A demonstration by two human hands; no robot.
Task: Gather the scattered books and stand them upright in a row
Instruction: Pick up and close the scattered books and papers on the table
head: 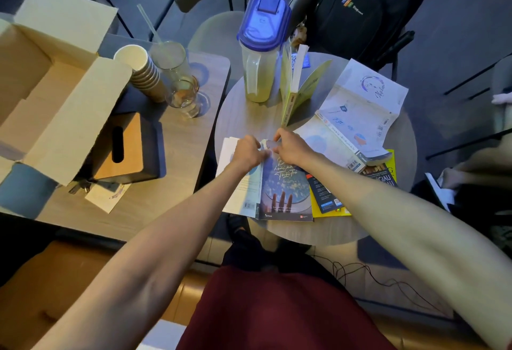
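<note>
Left hand (249, 151), right hand (291, 147) — on blue book (285, 191)

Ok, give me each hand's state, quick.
Left hand: fingers curled on the top edge of the blue book.
Right hand: pinching the same book's top edge.

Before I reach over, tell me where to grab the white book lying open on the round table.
Take the white book by its spine, probably from above with the right hand. It lies splayed with its covers up, so pinching both covers together along the spine should close it as it lifts.
</note>
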